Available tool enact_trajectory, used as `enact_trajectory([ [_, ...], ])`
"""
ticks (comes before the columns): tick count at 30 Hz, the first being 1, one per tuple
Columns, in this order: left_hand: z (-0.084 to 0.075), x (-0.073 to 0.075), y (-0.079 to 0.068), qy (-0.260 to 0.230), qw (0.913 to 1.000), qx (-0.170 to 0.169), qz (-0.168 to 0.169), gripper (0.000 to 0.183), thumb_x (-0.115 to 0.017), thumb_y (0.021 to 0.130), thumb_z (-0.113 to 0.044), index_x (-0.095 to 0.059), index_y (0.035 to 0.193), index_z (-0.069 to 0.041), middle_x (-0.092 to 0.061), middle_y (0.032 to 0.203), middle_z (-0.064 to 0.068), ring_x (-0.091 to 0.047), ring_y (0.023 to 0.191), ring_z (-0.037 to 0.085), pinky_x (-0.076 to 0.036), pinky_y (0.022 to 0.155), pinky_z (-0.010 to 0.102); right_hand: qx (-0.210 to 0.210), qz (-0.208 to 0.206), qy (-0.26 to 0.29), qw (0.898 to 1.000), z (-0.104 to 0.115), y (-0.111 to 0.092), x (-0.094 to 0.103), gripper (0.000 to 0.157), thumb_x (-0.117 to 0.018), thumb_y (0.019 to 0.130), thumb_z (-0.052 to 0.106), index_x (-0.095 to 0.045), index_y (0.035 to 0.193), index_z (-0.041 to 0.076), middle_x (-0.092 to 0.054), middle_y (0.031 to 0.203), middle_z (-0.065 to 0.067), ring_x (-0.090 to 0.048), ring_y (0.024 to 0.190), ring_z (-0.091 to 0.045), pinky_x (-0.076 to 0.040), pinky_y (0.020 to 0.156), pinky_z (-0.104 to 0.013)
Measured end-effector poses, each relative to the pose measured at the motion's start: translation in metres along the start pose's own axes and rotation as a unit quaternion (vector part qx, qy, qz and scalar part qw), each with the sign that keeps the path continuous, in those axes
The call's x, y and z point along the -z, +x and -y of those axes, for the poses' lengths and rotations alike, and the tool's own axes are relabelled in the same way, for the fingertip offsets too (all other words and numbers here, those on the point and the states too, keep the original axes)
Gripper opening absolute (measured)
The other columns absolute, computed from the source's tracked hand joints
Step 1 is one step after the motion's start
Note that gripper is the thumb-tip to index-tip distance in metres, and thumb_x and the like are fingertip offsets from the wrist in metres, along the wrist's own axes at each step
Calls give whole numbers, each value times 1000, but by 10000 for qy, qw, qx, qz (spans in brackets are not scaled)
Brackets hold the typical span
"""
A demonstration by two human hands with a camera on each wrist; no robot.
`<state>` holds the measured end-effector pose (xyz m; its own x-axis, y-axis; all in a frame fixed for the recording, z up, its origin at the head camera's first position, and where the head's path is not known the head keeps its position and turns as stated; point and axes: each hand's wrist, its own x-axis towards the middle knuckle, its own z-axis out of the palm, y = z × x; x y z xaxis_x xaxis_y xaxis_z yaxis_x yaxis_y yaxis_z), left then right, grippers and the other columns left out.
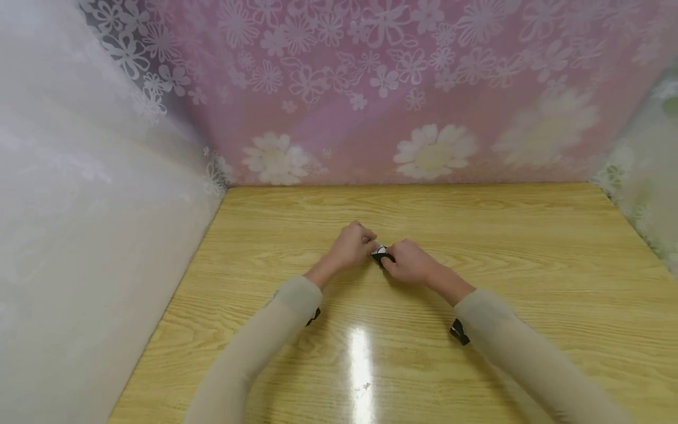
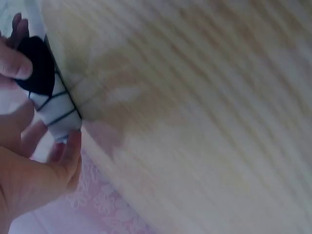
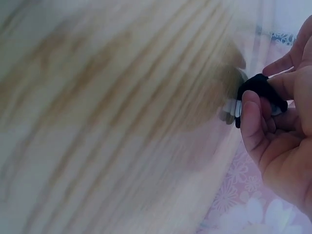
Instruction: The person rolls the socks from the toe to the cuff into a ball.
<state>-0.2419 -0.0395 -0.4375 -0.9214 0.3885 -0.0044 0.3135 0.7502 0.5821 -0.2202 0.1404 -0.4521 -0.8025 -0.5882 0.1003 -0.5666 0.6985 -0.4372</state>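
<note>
"Just below the centre of the head view: small item (image 2: 54, 101), part black, part white crossed by dark lines. Identity unclear. What has it?"

"Left hand (image 1: 349, 247): fingers pinch the white end, best seen in the left wrist view. Right hand (image 1: 413, 263): thumb and fingers curled on the black part."

"So the item sits between the two, both grasping. Resting on anything?"

"It is over the wood-grain worktop (image 1: 408, 365), toward the far side. Contact with the surface: cannot tell."

"Further out?"

"Pale sleeves (image 1: 270, 330) on both forearms, a dark object (image 1: 459, 333) under each cuff. Bright streak of light (image 1: 361, 371) on the worktop between the forearms."

"Boundaries?"

"Pink wall (image 1: 349, 123) along the far edge, printed with white flowers (image 1: 435, 153). Whitish wall (image 1: 95, 247) on the left; pale floral wall (image 1: 648, 171) on the right."
</note>
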Motion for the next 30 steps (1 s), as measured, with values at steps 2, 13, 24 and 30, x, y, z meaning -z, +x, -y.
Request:
enact_trajectory([
  [2, -2, -2, -2, -468, 9981, 328, -234, 30, -67, 96, -19, -69, 121, -1, -61, 123, 16, -54, 116, 27, -50, 94, 35, 7, -74, -108, 9999, 4, 0, -2, 30, -56, 95, 9, -54, 65, 9, -49, 58, 0, -42, 50, -11, -34, 47, -24],
  [13, -23, -12, -12, -2135, 9397, 2540, -829, 58, -75, 90, -24, -43, 127, 9, -57, 118, 24, -59, 99, 25, -53, 84, 34, -361, -299, -159, 9988, 15, -7, -10, 33, -57, 95, 10, -52, 63, 9, -48, 57, -2, -44, 50, -15, -36, 49, -26],
  [24, -41, -39, -6, -3519, 9145, 1843, -767, 25, -66, 94, -14, -65, 105, 9, -67, 92, 13, -58, 73, 13, -50, 64, 22, -385, -787, 659, 9940, -5, -26, -6, 24, -59, 95, 9, -60, 71, 6, -45, 56, 1, -42, 50, -10, -35, 48, -25],
  [30, -52, -41, -9, -4328, 8886, 1328, -744, 31, -59, 100, -17, -60, 117, 9, -69, 103, 18, -63, 83, 13, -54, 72, 23, -156, -1301, 105, 9913, 2, -36, 9, 22, -60, 95, 9, -59, 73, 8, -54, 66, -3, -49, 60, -15, -43, 55, -33],
])
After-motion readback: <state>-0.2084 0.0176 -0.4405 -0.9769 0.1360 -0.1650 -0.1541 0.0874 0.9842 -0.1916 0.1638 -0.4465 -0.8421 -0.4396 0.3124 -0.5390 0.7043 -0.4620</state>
